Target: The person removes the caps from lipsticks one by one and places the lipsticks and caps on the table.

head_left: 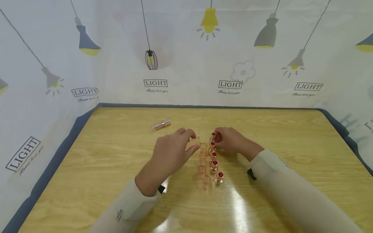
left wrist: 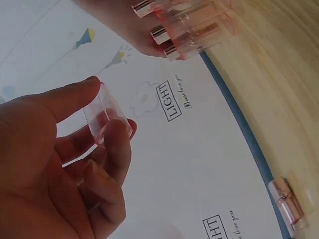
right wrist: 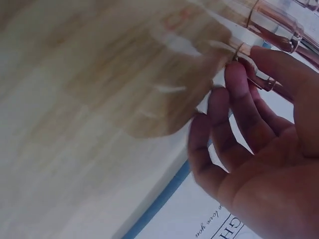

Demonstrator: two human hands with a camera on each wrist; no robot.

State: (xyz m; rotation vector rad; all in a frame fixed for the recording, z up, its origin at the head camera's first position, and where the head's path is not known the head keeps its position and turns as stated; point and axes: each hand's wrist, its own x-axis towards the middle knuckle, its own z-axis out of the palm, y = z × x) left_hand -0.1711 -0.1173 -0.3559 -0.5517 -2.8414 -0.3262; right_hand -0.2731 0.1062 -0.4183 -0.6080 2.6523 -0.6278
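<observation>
My left hand (head_left: 173, 153) pinches a clear pinkish lipstick cap (left wrist: 107, 112) between thumb and fingers, raised just left of the rows. At the far end of a row of upright, uncapped red lipsticks (head_left: 214, 156), my right hand (head_left: 230, 139) grips the farthest lipstick (head_left: 213, 135). In the right wrist view, its thumb and index finger are at the lipstick's base (right wrist: 243, 52), low near the table. Several clear caps (head_left: 202, 157) stand in a line to the left of the lipsticks. The nearest lipstick (head_left: 220, 178) stands a little apart from the others.
A capped lipstick (head_left: 161, 125) lies on its side at the far left on the wood-grain table (head_left: 110, 161). Behind the table hangs a white curtain (head_left: 186, 71) printed with lamps, its dark blue border (head_left: 204, 106) running along the back edge.
</observation>
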